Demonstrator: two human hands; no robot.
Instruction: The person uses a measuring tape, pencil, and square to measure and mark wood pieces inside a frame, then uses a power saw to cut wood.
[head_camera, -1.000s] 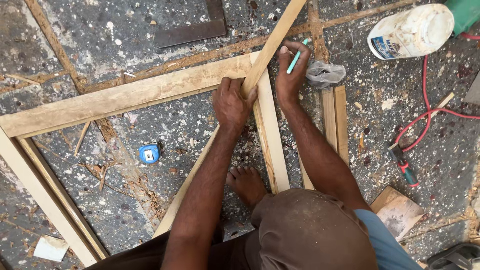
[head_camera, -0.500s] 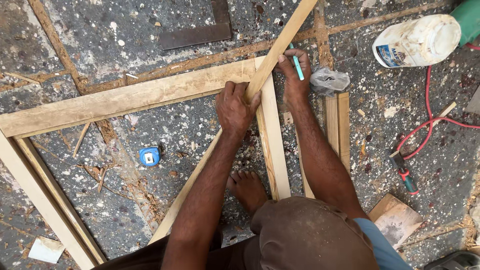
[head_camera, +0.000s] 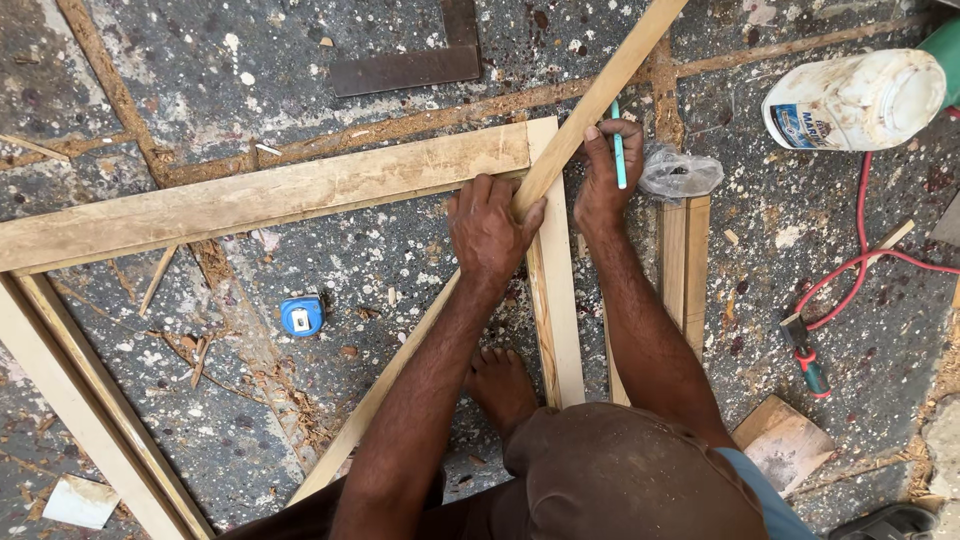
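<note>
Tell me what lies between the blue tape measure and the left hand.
In the head view, only speckled floor with wood chips separates the tape measure from the left hand.

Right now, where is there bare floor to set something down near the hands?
Barest floor lies inside the wooden frame, between the blue tape measure and the left hand. Another patch sits between the white plastic jug and the red cable. It is crowded around the right hand and crumpled plastic bag.
</note>
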